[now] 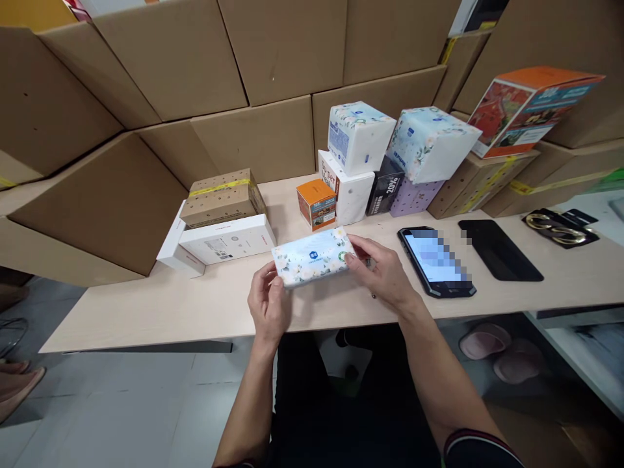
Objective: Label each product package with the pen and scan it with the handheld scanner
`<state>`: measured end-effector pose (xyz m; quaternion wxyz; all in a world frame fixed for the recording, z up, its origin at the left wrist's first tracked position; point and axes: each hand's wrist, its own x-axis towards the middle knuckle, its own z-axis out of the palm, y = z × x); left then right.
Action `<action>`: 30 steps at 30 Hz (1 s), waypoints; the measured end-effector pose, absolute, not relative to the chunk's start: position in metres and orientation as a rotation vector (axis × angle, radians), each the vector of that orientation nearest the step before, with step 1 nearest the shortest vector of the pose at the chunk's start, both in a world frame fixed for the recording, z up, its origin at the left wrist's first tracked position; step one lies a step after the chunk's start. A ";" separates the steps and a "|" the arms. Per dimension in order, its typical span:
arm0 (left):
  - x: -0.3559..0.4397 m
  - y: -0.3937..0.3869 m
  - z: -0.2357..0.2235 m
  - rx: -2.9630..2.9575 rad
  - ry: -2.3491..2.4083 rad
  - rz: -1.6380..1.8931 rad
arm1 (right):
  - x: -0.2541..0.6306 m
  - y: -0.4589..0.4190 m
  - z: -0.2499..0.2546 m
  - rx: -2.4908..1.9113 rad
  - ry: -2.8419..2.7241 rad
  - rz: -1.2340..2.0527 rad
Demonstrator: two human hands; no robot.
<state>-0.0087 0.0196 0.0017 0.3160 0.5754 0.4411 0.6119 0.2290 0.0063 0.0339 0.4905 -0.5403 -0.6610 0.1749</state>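
Observation:
A flat soft tissue pack (312, 257) with a blue and white flower print lies just above the light wooden table (160, 312), held at both ends. My left hand (268, 305) grips its left end with curled fingers. My right hand (383, 270) pinches its right end between thumb and fingers.
Behind the pack stand a small orange box (316, 203), a white box (347, 185), two tissue cubes (358, 135) (429, 143) and dark and purple boxes. A white flat box (227, 239) and brown carton (223, 197) lie left. Two phones (435, 261) (500, 249) lie right. Large cartons wall the back.

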 end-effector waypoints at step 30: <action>-0.008 0.012 0.012 2.400 1.152 1.493 | 0.242 0.007 0.016 -1.992 -1.447 0.095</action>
